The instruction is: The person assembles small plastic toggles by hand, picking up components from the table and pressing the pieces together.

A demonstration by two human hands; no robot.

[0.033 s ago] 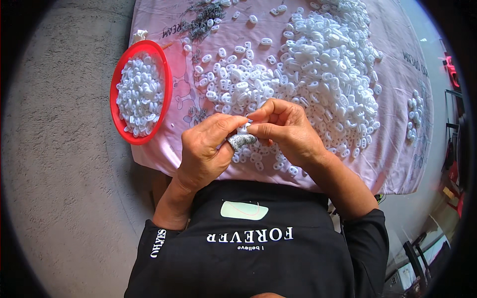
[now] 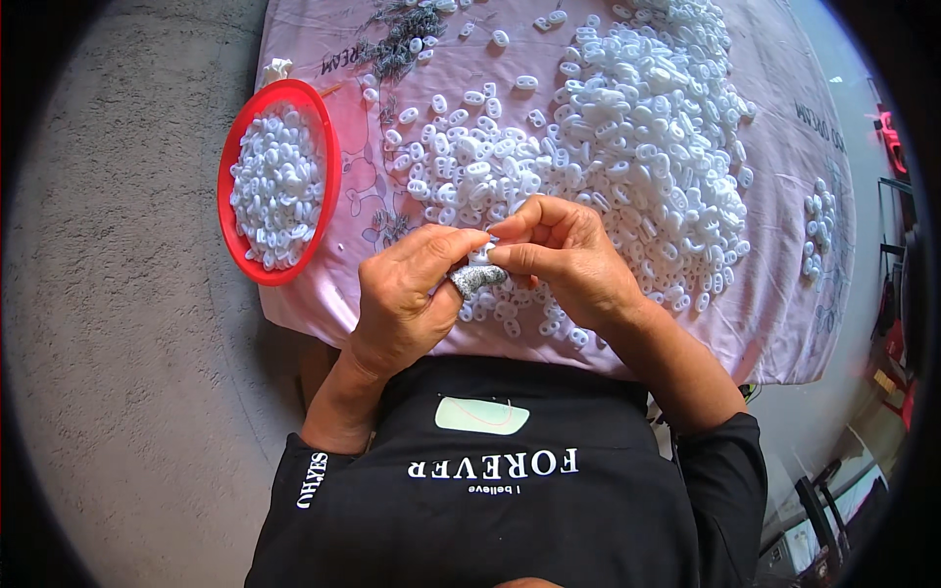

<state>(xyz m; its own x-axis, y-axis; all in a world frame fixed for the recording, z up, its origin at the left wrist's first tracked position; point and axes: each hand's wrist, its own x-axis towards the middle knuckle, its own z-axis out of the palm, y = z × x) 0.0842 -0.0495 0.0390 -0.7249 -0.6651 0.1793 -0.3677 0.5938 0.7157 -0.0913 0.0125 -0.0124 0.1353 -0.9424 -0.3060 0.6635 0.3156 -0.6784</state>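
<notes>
Over the front part of the pink-covered table, my two hands meet at the fingertips. Between them is a small white plastic cord lock [image 2: 481, 255], mostly covered by the fingers. My left hand [image 2: 407, 289] is closed around it, with a grey speckled finger cover [image 2: 478, 279] on the thumb. My right hand [image 2: 569, 260] pinches at the same piece from the other side with thumb and forefinger. Whatever else lies between the fingertips is too small to make out. Just beyond the hands spreads a large heap of white two-holed oval cord locks [image 2: 652, 147].
A red bowl [image 2: 332, 171] full of similar white pieces stands at the table's left edge. Small dark grey springs [image 2: 400, 49] lie heaped at the far left. A smaller group of white pieces [image 2: 819, 225] sits on the right of the pink cloth [image 2: 769, 284].
</notes>
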